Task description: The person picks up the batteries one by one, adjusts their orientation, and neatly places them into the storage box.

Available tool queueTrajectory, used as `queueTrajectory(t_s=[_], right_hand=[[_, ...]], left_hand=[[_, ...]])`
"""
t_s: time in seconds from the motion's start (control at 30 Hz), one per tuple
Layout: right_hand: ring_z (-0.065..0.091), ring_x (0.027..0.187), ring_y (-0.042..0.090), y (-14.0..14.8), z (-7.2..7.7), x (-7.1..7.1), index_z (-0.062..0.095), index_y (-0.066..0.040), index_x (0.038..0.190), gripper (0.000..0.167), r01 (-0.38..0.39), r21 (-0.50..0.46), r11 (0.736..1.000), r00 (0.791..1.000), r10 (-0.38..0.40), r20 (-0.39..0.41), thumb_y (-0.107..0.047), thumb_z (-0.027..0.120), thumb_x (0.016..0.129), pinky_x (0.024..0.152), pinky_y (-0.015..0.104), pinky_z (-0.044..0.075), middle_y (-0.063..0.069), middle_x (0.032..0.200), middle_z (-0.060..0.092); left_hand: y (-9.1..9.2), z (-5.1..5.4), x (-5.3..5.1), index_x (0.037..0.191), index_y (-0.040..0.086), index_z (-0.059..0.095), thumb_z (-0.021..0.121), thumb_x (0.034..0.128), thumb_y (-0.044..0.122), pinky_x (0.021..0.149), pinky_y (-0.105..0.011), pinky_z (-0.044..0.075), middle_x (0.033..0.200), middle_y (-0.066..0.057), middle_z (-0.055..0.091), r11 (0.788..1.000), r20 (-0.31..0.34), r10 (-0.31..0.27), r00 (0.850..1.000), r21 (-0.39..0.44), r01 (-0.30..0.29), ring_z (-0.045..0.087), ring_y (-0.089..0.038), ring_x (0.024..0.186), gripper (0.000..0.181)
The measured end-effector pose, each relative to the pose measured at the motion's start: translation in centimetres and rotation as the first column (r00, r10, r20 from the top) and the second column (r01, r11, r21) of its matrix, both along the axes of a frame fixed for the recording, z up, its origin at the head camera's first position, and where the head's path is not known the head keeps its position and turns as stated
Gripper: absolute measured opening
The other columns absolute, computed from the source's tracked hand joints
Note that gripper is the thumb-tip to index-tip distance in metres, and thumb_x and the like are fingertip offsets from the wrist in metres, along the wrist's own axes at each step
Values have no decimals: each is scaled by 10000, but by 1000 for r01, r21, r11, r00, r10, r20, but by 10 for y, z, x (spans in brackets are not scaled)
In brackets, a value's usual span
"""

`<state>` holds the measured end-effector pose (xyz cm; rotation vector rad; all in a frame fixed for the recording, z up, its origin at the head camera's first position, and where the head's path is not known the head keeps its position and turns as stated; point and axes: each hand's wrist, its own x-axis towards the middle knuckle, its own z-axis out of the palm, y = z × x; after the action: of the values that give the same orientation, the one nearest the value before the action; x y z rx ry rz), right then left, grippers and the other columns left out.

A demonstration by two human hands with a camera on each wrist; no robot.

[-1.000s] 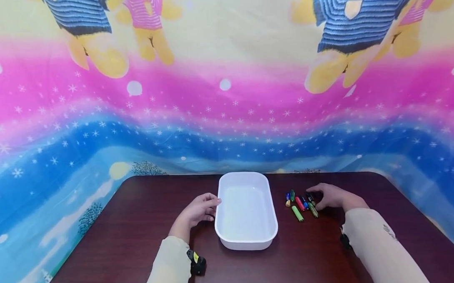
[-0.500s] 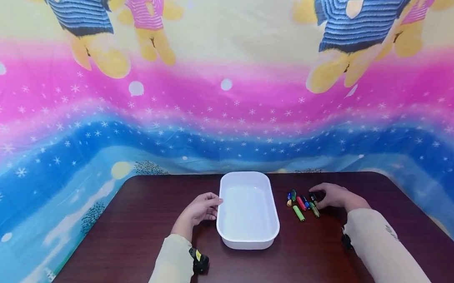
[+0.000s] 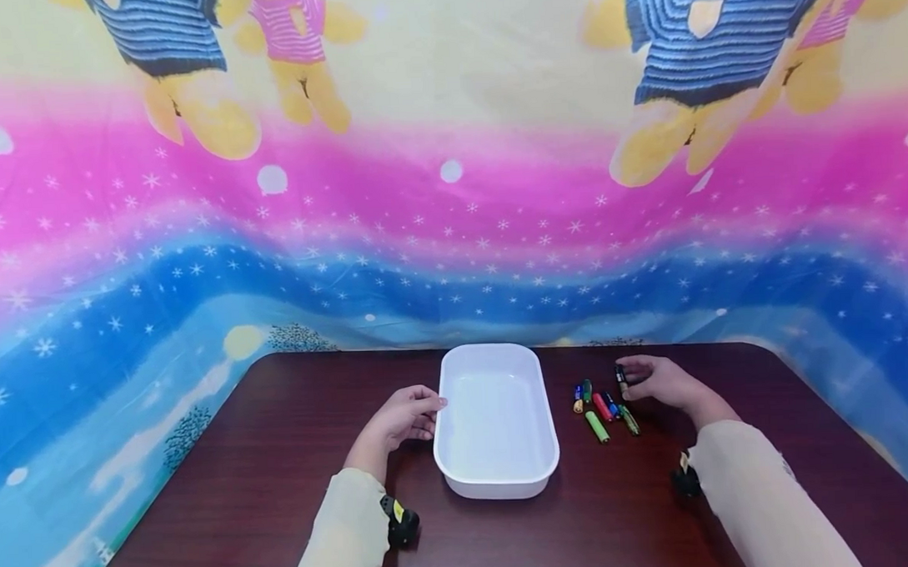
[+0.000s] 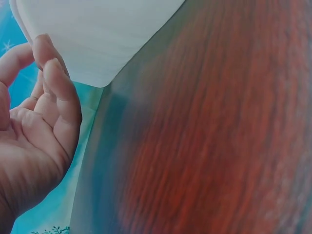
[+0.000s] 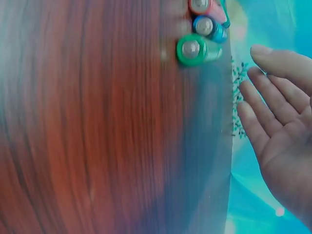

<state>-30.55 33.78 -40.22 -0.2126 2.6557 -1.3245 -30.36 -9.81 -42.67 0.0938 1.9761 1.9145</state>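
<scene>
My left hand [image 3: 404, 417] pinches the left rim of a white plastic basin [image 3: 499, 485]; the left wrist view shows thumb and fingertips meeting at the basin's wall [image 4: 112, 44]. To the right, my right hand [image 3: 664, 385] holds a dark battery [image 3: 621, 379] between thumb and fingers, just behind the other batteries. That battery is hidden in the right wrist view, where the hand [image 5: 282, 117] shows beside the group. On the table lie a red battery [image 3: 603, 407], a light green battery [image 3: 597, 427], a green-and-gold battery [image 3: 628, 421] and several more.
The dark wooden table [image 3: 295, 456] has a patterned cloth [image 3: 453, 258] hanging behind it and at both sides. The basin stands left of the batteries, with a gap between. Each wrist carries a small black camera [image 3: 402, 523].
My right hand has taken the dark battery away from the green-and-gold one and moved it slightly up and back. The left hand stays at the basin's rim.
</scene>
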Motion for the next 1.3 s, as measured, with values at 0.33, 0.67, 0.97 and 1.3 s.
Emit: queueTrajectory(t_s=[0.33, 0.67, 0.97, 1.3], right_hand=[[531, 1135, 268, -12, 3, 2, 177, 94, 1423, 721, -9, -394, 919, 996, 45, 83, 47, 605, 845, 898, 331, 459, 354, 1377, 298], [589, 1017, 150, -26, 3, -1, 88, 103, 1428, 735, -38, -645, 763, 990, 117, 80, 133, 541, 849, 887, 284, 463, 193, 1280, 441], [584, 1017, 106, -39, 8, -4, 112, 84, 1437, 724, -19, -585, 811, 990, 98, 105, 88, 557, 865, 972, 373, 395, 256, 1391, 342], [585, 993, 121, -62, 25, -4, 98, 46, 1453, 736, 1, -625, 780, 983, 115, 145, 105, 541, 868, 991, 387, 368, 327, 1440, 169]], left_hand=[[-3, -2, -1, 884, 54, 556, 659, 835, 158, 557, -288, 509, 676, -56, 572, 1000, 3, 8, 1000, 6, -8, 564, -142, 560, 154], [-4, 0, -1, 874, 61, 548, 662, 830, 142, 564, -295, 511, 692, -60, 574, 1000, 14, 13, 1000, 27, -14, 567, -149, 574, 147], [-2, 1, 0, 931, 59, 536, 676, 825, 154, 539, -268, 491, 708, -50, 560, 999, 15, 19, 1000, 29, -19, 553, -139, 573, 199], [4, 1, -1, 1053, 42, 508, 667, 835, 138, 504, -233, 460, 721, -44, 559, 998, 42, 26, 999, 54, -28, 545, -129, 581, 286]])
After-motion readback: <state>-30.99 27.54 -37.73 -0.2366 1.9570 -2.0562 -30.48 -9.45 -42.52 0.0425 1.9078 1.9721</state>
